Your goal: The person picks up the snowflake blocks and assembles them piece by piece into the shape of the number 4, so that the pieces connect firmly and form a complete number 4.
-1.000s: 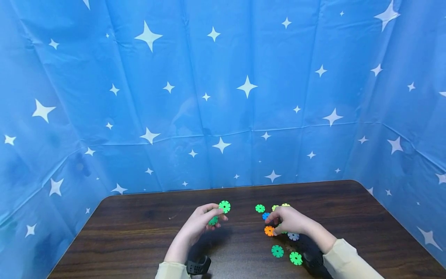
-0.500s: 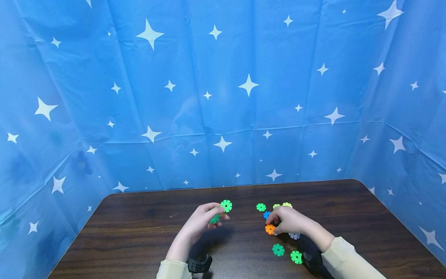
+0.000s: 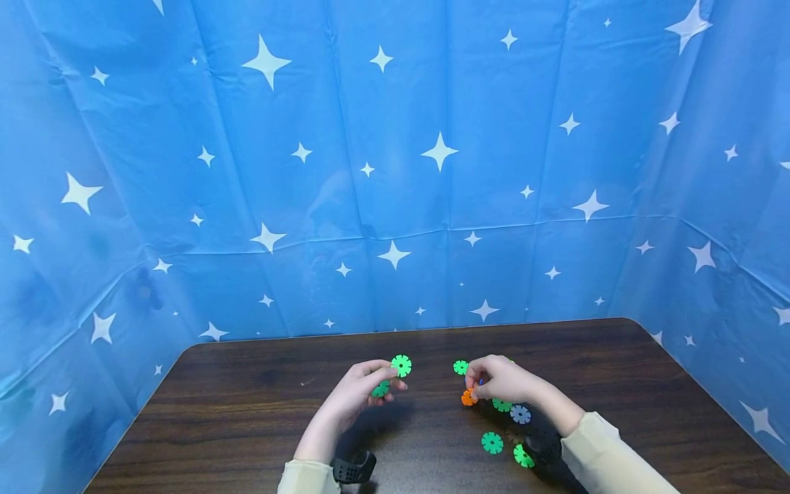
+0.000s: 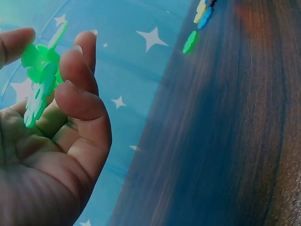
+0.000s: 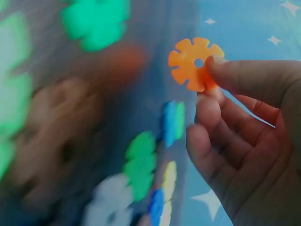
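Observation:
My left hand [image 3: 352,394] pinches a joined piece of several green notched snowflake discs [image 4: 35,63] between thumb and fingers above the table. In the head view, a bright green disc [image 3: 401,366] of this piece shows at the fingertips, with a darker green one [image 3: 380,390] below it. Over the loose discs at right, my right hand [image 3: 506,379] pinches an orange snowflake disc [image 5: 186,61] between thumb and forefinger. The wrist view shows this disc raised off the table, its face towards the camera.
Loose discs lie on the dark wooden table [image 3: 247,412] around and under my right hand: a bright green one [image 3: 460,368], a grey-blue one [image 3: 520,414], a teal-green one [image 3: 492,442] and several more. A blue curtain [image 3: 395,171] with white stars hangs behind the table.
My right hand has picked the orange disc up off the table and shifted slightly left and away from me. The left hand has stayed where it was with the green discs.

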A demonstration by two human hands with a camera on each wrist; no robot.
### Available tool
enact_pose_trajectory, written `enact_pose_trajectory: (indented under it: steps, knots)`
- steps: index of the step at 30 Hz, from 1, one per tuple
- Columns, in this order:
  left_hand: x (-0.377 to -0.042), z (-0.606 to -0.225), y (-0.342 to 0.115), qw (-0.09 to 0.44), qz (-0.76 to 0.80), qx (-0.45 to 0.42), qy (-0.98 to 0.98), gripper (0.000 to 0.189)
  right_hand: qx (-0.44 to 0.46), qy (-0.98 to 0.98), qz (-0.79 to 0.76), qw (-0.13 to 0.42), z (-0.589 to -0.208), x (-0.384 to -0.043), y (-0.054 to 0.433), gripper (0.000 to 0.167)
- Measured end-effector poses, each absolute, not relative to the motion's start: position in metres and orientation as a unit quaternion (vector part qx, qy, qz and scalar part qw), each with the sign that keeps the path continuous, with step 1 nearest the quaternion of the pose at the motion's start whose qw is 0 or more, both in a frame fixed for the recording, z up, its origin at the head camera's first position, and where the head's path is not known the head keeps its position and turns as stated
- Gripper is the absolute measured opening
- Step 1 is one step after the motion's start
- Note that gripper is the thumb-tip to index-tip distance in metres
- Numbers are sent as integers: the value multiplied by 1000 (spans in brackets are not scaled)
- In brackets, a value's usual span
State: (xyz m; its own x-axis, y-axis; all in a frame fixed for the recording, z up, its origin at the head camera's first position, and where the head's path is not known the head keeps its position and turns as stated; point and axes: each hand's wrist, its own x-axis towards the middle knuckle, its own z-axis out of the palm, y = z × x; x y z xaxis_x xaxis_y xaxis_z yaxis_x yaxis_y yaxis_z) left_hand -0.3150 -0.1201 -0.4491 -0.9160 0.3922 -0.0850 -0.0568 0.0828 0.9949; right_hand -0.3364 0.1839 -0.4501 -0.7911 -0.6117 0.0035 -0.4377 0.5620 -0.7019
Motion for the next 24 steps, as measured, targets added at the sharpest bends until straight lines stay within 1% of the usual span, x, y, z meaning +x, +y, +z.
enact_pose_trajectory:
  steps: [6, 11, 17, 24]
  knots:
    - [-315, -449, -120, 169, 666, 118, 717, 38, -280, 840, -452, 109, -434, -345, 165, 4]
    - [-314, -449, -118, 169, 665, 119, 718, 39, -268, 804, -523, 85, -431, -351, 147, 12]
    - [-314, -448, -117, 171, 670, 123, 712, 40, -233, 774, -586, 60, -425, -346, 127, 18]
    - [-315, -446, -118, 170, 672, 120, 711, 38, -216, 721, -657, 51, -433, -348, 112, 23]
